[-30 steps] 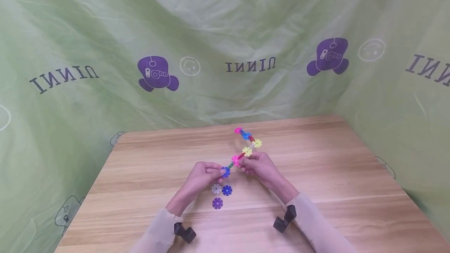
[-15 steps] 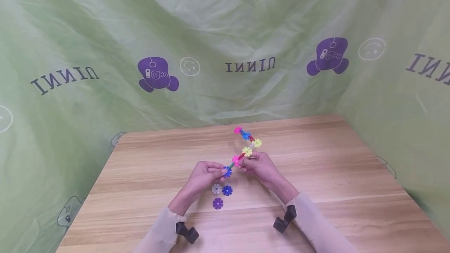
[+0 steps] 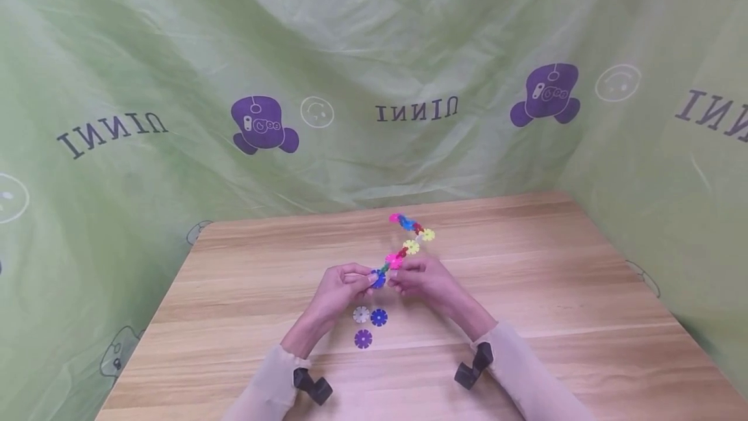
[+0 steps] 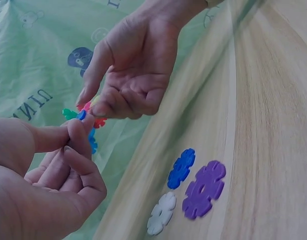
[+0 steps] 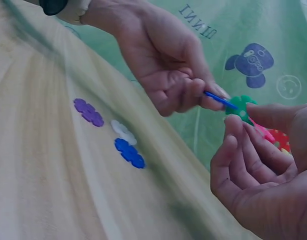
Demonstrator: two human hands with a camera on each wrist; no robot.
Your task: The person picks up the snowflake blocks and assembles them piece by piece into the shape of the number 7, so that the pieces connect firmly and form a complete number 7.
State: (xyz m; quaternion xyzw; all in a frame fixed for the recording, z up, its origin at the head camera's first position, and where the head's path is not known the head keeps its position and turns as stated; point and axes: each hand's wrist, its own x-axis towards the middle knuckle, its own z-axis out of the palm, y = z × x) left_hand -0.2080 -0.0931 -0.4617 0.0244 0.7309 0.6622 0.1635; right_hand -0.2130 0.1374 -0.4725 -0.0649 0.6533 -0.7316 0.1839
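The left hand [image 3: 339,292] is pinching a blue disc [image 3: 379,279] and the right hand [image 3: 429,281] the green disc [image 5: 239,106] of the chain [image 3: 411,247], which is extending forward above the table [image 3: 537,265]. Uneven pushing by either hand could be bending a disc or popping the chain apart.

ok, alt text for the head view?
Left hand pinches a blue flower-shaped plastic disc at the near end of a multicoloured disc chain; right hand holds the chain beside it. A white disc, second blue disc and purple disc lie loose on a wood-grain table; green printed sheet behind.
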